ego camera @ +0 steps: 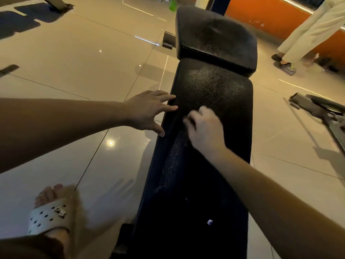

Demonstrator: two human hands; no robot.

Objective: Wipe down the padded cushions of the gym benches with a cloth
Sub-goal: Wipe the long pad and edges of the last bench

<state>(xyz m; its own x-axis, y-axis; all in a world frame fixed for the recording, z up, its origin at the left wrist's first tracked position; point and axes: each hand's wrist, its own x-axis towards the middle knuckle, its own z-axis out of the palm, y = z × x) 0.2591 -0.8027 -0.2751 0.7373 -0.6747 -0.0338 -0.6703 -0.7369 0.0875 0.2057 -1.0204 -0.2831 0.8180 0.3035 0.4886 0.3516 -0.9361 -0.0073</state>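
Head view: your left hand (149,111) is open, its fingers touching the left edge of the long black pad (214,90). Your right hand (205,128) lies curled on the pad's middle, and you cannot tell what it grips. The pad runs lengthwise from bottom centre up the frame.

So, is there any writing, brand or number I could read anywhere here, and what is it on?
No text here can be read.
Charm on the white sandal: looks like small letters, too blurred to read.
Green bottle on the far floor: any label is too small and blurred to tell.
Black bench cushions: no label or print shows.
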